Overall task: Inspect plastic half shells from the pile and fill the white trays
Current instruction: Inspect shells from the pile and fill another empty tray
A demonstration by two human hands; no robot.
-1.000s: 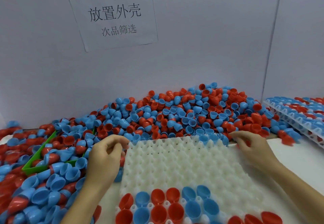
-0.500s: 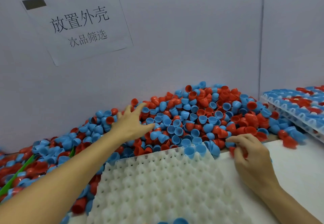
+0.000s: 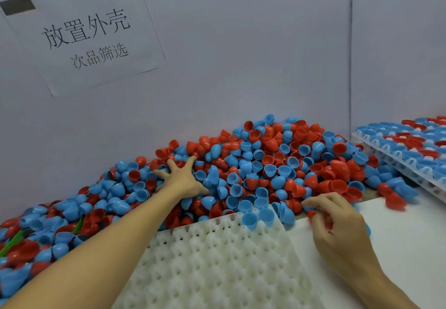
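**Hands at the pile, tray waiting**

Pale grey walls close off the far side of the bench, a printed paper sign (image 3: 79, 35) taped up at far left. The left hand (image 3: 182, 180) lies flat on the pile of half shells (image 3: 253, 163), fingers spread and straight, gripping nothing. The right hand (image 3: 337, 226) sits at the pile's near edge with fingers curled around a few red shells (image 3: 312, 214); how many it holds I cannot tell. Just near of both hands lies the white tray (image 3: 217, 260), its visible pockets bare except for blue shells (image 3: 255, 217) spilling onto its far edge. A filled tray (image 3: 410, 149) rests at far right, and a green bin (image 3: 14, 241) pokes out of the pile at near left.

The shells look like thin, stiff, light plastic cups, smooth and apt to slide or nest inside one another. Pinching one by its rim, thumb inside the cup, would likely give the surest hold and expose the interior for checking.
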